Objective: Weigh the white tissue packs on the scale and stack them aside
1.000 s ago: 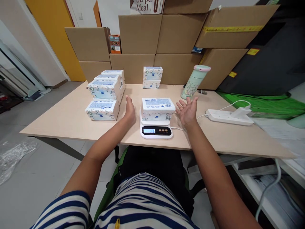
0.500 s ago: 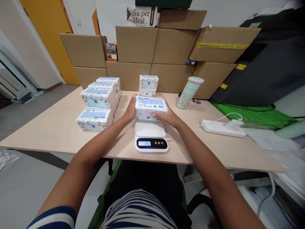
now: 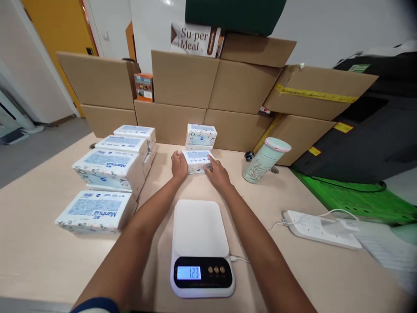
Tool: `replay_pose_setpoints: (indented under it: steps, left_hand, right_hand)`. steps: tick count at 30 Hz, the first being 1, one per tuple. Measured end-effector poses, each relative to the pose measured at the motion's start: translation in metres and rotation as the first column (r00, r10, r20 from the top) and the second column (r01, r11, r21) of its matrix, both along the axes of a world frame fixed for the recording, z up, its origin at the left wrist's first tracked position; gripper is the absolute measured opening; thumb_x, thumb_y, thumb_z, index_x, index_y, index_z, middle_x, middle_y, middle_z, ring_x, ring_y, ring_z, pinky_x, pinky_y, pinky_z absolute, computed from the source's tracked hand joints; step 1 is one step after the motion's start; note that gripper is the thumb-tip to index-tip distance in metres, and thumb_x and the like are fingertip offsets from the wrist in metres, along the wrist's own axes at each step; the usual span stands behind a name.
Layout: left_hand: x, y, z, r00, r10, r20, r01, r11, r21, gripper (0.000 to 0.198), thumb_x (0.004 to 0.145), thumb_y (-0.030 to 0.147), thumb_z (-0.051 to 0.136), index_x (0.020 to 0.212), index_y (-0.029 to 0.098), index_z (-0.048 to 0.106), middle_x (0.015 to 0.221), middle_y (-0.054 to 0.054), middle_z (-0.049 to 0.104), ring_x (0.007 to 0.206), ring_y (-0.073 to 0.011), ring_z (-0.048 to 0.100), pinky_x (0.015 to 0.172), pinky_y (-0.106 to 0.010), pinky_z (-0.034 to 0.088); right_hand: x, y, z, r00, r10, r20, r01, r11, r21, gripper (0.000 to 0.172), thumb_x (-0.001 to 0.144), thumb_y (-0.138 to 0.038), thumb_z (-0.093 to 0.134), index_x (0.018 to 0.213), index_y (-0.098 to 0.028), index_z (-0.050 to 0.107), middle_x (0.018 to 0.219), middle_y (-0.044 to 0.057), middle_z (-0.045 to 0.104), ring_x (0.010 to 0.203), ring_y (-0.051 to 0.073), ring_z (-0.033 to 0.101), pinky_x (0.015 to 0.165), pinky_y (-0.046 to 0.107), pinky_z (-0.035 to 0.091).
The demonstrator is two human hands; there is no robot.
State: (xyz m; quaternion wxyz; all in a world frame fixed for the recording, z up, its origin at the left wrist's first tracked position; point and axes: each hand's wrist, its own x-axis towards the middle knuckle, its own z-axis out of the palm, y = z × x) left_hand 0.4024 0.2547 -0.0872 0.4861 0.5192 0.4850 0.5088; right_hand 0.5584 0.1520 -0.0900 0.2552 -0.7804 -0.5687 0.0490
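Between my two hands is a white tissue pack (image 3: pixel 197 161) with blue print, low over the table beyond the scale. My left hand (image 3: pixel 180 166) presses its left side with fingers curled. On the right end, my right hand (image 3: pixel 218 172) grips it, thumb at the front and fingers near the top. Just behind it stand two stacked tissue packs (image 3: pixel 201 135), the lower one mostly hidden. Nearer me, between my forearms, lies a white kitchen scale (image 3: pixel 201 228) with a bare plate; its lit display seems to read 123. Whether the held pack touches the table I cannot tell.
Several stacked tissue packs (image 3: pixel 107 167) stand on the left. A mint tumbler (image 3: pixel 265 161) with a pink-rimmed lid is at the right, behind a white power strip (image 3: pixel 321 228). Open cardboard boxes (image 3: pixel 182 82) line the back. A white cable (image 3: pixel 239 259) leaves the scale's right side.
Both hands have carried the tissue pack off the scale and away from me, to the front of the small stack. The scale's reading has changed, and the view has moved closer.
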Motion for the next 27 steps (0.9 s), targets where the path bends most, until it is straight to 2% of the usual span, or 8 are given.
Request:
replay_pose_setpoints:
  steps: [3,9,13,16,19,21,24,27]
  left_hand:
    - [0.005,0.008,-0.006,0.989,0.116,-0.090,-0.113,0.993,0.037,0.043,0.116,0.056,0.035,0.125,0.025,0.064,0.158,-0.019,0.062,0.162,-0.0302,0.050,0.138,-0.041,0.033]
    - [0.008,0.007,-0.007,0.974,-0.025,-0.226,0.040,0.997,0.061,0.050,0.116,0.061,0.028,0.109,0.029,0.066,0.145,-0.014,0.070,0.153,-0.0349,0.057,0.134,-0.049,0.036]
    - [0.008,0.006,-0.006,0.965,-0.024,-0.260,0.043,0.997,0.069,0.048,0.117,0.059,0.031,0.100,0.029,0.064,0.139,-0.013,0.072,0.149,-0.0349,0.059,0.131,-0.049,0.039]
    - [0.009,0.007,-0.006,0.966,-0.018,-0.259,0.033,0.998,0.053,0.040,0.116,0.055,0.039,0.096,0.029,0.062,0.136,-0.013,0.073,0.146,-0.0356,0.061,0.128,-0.048,0.040]
    - [0.010,0.008,-0.007,0.953,-0.013,-0.303,0.035,0.997,0.065,0.034,0.117,0.047,0.041,0.095,0.029,0.059,0.134,-0.013,0.072,0.139,-0.0350,0.064,0.122,-0.047,0.044]
    - [0.010,0.008,-0.008,0.948,-0.003,-0.318,0.030,0.996,0.080,0.032,0.117,0.045,0.040,0.095,0.028,0.058,0.133,-0.014,0.072,0.135,-0.0343,0.065,0.119,-0.046,0.045]
    - [0.012,0.009,-0.010,0.955,0.009,-0.297,0.016,0.996,0.083,0.027,0.116,0.043,0.042,0.102,0.028,0.059,0.135,-0.014,0.071,0.134,-0.0332,0.066,0.116,-0.045,0.047]
    - [0.010,0.008,-0.011,0.975,0.036,-0.219,-0.019,0.997,0.081,0.020,0.115,0.039,0.045,0.120,0.026,0.060,0.144,-0.015,0.069,0.138,-0.0309,0.064,0.116,-0.041,0.046]
  right_hand:
    - [0.003,0.008,-0.006,0.998,-0.051,0.038,0.050,0.998,0.032,0.071,0.108,-0.033,0.059,0.176,-0.027,0.043,0.142,0.018,0.068,0.121,0.036,0.071,0.100,0.044,0.060]
    - [0.009,0.018,-0.015,0.992,-0.106,0.067,0.102,0.993,0.057,0.068,0.109,-0.026,0.052,0.177,-0.023,0.042,0.136,0.021,0.067,0.116,0.037,0.070,0.099,0.047,0.059]
    - [0.013,0.021,-0.009,0.993,-0.096,0.069,0.094,0.995,0.031,0.070,0.110,-0.025,0.050,0.179,-0.026,0.039,0.137,0.020,0.066,0.116,0.037,0.070,0.098,0.048,0.058]
    - [0.013,0.021,-0.005,0.994,-0.085,0.066,0.086,0.996,-0.007,0.072,0.109,-0.026,0.049,0.180,-0.024,0.037,0.141,0.023,0.066,0.119,0.040,0.069,0.100,0.051,0.058]
    - [0.015,0.020,-0.008,0.996,-0.086,0.023,0.086,0.996,-0.009,0.075,0.108,-0.027,0.047,0.181,-0.024,0.033,0.144,0.023,0.066,0.121,0.042,0.068,0.102,0.054,0.057]
    - [0.021,0.022,-0.012,0.996,-0.078,-0.030,0.078,0.997,-0.013,0.082,0.102,-0.021,0.049,0.182,-0.025,0.030,0.144,0.022,0.066,0.120,0.041,0.069,0.104,0.056,0.058]
    - [0.035,0.026,-0.015,0.983,-0.013,-0.182,0.003,0.999,-0.054,0.108,0.084,-0.012,0.058,0.184,-0.027,0.021,0.149,0.019,0.067,0.121,0.039,0.070,0.111,0.059,0.057]
    - [0.045,0.028,-0.009,0.909,0.080,-0.408,-0.108,0.993,-0.045,0.130,0.070,-0.011,0.063,0.185,-0.024,0.005,0.163,0.017,0.061,0.140,0.037,0.065,0.123,0.060,0.051]
